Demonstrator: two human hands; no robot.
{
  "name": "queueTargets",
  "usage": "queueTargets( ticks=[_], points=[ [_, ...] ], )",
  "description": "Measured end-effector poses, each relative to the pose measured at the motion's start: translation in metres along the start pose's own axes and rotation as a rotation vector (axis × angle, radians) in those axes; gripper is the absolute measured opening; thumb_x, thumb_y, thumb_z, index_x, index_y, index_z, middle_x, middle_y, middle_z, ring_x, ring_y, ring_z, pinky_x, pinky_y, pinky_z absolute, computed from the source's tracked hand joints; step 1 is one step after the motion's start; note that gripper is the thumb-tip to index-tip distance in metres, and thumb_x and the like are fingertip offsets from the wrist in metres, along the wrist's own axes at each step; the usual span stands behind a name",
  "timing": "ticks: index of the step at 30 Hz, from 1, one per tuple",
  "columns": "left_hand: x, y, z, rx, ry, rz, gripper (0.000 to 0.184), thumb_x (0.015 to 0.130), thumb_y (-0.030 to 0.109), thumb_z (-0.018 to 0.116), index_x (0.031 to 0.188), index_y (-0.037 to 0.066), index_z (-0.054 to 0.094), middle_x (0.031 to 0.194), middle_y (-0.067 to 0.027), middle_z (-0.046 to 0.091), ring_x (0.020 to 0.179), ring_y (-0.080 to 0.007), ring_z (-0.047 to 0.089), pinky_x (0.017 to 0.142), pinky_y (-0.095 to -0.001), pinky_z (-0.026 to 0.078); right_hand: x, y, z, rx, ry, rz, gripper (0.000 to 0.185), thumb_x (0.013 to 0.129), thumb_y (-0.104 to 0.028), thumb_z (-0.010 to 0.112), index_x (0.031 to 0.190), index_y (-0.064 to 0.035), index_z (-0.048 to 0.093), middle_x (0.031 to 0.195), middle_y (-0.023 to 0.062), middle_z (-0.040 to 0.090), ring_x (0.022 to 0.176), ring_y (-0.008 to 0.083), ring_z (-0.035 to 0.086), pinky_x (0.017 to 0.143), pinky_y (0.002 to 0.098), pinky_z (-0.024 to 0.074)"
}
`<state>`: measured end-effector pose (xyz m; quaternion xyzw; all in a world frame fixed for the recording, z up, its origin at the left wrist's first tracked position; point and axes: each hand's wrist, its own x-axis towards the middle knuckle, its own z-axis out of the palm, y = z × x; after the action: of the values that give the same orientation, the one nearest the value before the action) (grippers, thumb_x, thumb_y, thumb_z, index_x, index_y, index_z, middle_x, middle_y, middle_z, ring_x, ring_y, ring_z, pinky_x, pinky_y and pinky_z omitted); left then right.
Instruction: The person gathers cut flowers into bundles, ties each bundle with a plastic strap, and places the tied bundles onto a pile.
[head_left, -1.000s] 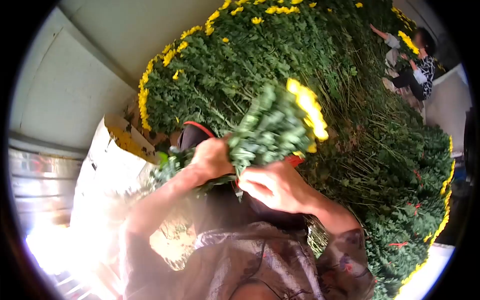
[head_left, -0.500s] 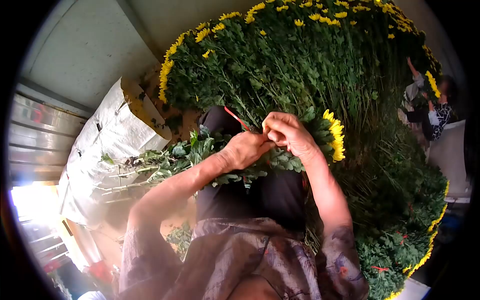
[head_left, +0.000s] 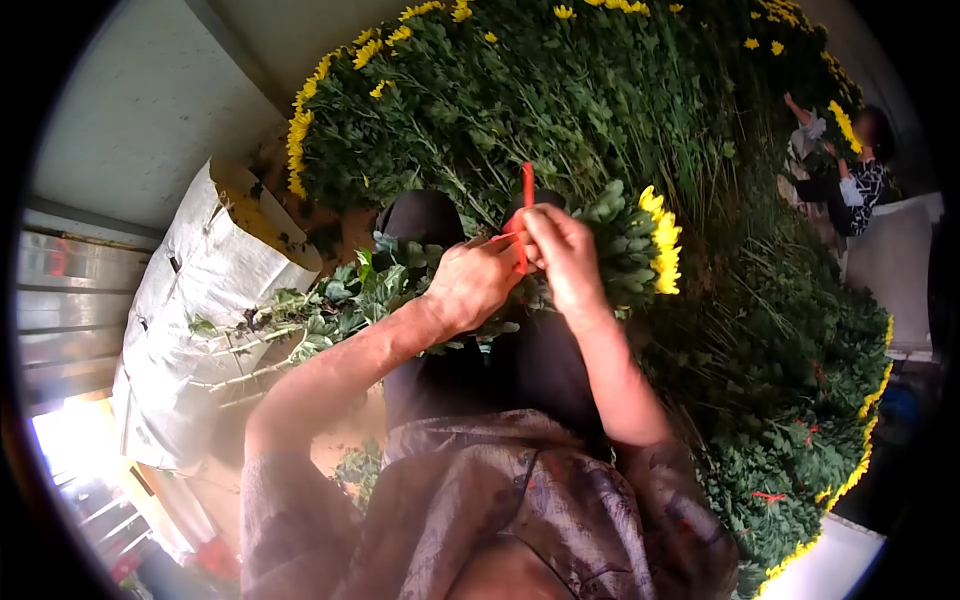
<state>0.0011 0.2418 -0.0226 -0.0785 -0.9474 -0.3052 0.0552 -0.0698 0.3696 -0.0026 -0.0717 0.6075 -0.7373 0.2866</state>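
A bunch of yellow chrysanthemums (head_left: pixel 662 240) lies across my lap, its flower heads to the right and its bare stems to the left. Above the bunch's middle, my left hand (head_left: pixel 478 282) and my right hand (head_left: pixel 560 252) meet, both closed on a red tie strip (head_left: pixel 528 180). One end of the strip sticks up above the fingers, and a bit of it shows between the hands. My fingertips partly cover the strip, so whether it is knotted cannot be seen.
A large heap of yellow chrysanthemums (head_left: pixel 560 110) rises in front. On the left leans a white woven sack (head_left: pixel 185 310). Tied bunches (head_left: pixel 790 460) with red strips lie at the lower right. Another person (head_left: pixel 862 185) sits at the far right, near flowers.
The red strip's free end has swung from slanting left to standing upright. More red shows between my hands, and my right hand has turned. The whole view has shifted slightly.
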Motion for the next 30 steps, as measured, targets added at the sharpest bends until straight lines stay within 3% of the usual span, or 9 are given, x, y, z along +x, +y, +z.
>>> queueTargets(
  ticks=[3,6,12,18,20,21,23,26,30],
  points=[
    [-0.006,0.003,-0.010,-0.187,0.395,0.319,0.021,0.083,0.019,0.062,0.095,0.001,0.061,0.088,-0.0153,0.063,0.082,-0.0336,0.061,0.072,-0.0393,0.050,-0.002,0.004,-0.022,0.245,-0.086,-0.010,0.017,0.093,-0.022,0.056,0.093,-0.0054,0.061,0.074,-0.0043,0.055,0.060,0.0033,0.048,0.053,0.0181,0.0360],
    [-0.016,0.006,-0.027,-0.610,0.412,-0.141,0.026,0.094,0.020,0.052,0.100,-0.003,0.062,0.093,-0.0104,0.066,0.087,-0.0198,0.063,0.080,-0.0294,0.048,-0.001,-0.002,-0.027,0.278,-0.129,-0.019,0.018,0.094,-0.022,0.053,0.091,-0.0040,0.058,0.077,-0.0027,0.052,0.062,0.0060,0.045,0.057,0.0215,0.0361],
    [0.018,-0.021,-0.032,-0.759,-0.103,-0.372,0.046,0.097,0.040,0.044,0.087,-0.001,0.062,0.065,-0.0018,0.049,0.063,-0.0094,0.044,0.058,-0.0258,0.039,0.002,-0.002,-0.028,0.185,-0.376,-0.129,0.016,0.093,-0.017,0.053,0.086,-0.0042,0.057,0.077,-0.0007,0.052,0.066,0.0080,0.042,0.060,0.0215,0.0348],
    [0.032,-0.020,-0.031,-1.080,-0.125,-0.487,0.041,0.096,0.039,0.046,0.068,0.010,0.048,0.061,0.0058,0.039,0.056,-0.0056,0.032,0.053,-0.0233,0.029,0.001,0.006,-0.023,0.227,-0.238,-0.088,0.015,0.092,-0.013,0.055,0.104,-0.0038,0.058,0.081,-0.0018,0.054,0.069,0.0042,0.048,0.058,0.0192,0.0395],
    [0.025,-0.040,-0.033,-1.128,-0.137,-0.292,0.035,0.096,0.033,0.045,0.069,0.012,0.047,0.061,0.0065,0.039,0.055,-0.0048,0.032,0.052,-0.0239,0.025,-0.003,0.005,-0.014,-0.060,-0.192,-0.331,0.038,0.078,-0.006,0.070,0.109,-0.0026,0.048,0.106,0.0027,0.048,0.084,0.0111,0.055,0.068,0.0241,0.0485],
    [0.023,-0.026,-0.038,-1.155,-0.107,-0.432,0.035,0.096,0.034,0.046,0.069,0.012,0.048,0.060,0.0062,0.039,0.055,-0.0051,0.032,0.052,-0.0246,0.023,-0.006,-0.001,-0.015,-0.402,-0.231,-0.504,0.036,0.074,-0.007,0.072,0.102,-0.0036,0.050,0.111,0.0072,0.047,0.094,0.0172,0.054,0.072,0.0281,0.0490],
    [0.024,-0.014,-0.043,-1.180,-0.106,-0.533,0.030,0.096,0.030,0.046,0.074,0.010,0.050,0.062,0.0028,0.046,0.057,-0.0063,0.039,0.054,-0.0213,0.030,-0.005,0.008,-0.014,-0.823,-0.213,-0.812,0.023,0.071,-0.009,0.074,0.086,-0.0042,0.056,0.116,0.0155,0.046,0.107,0.0289,0.051,0.079,0.0345,0.0492],
    [0.024,-0.040,-0.038,-1.074,-0.211,-0.229,0.013,0.087,0.016,0.061,0.080,0.005,0.060,0.068,-0.0004,0.055,0.065,-0.0085,0.050,0.058,-0.0223,0.038,-0.005,0.015,-0.016,-0.683,-0.239,-0.561,0.014,0.077,-0.007,0.065,0.090,-0.0026,0.061,0.121,0.0122,0.048,0.109,0.0261,0.051,0.088,0.0348,0.0465],
    [0.022,-0.041,-0.048,-0.878,-0.237,-0.227,0.007,0.079,0.003,0.067,0.085,0.002,0.066,0.080,-0.0063,0.066,0.067,-0.0126,0.059,0.063,-0.0246,0.048,0.007,0.002,-0.027,-0.676,-0.264,-0.560,0.021,0.082,-0.012,0.062,0.100,-0.0014,0.061,0.125,0.0097,0.047,0.111,0.0242,0.050,0.092,0.0339,0.0446]
  ],
)
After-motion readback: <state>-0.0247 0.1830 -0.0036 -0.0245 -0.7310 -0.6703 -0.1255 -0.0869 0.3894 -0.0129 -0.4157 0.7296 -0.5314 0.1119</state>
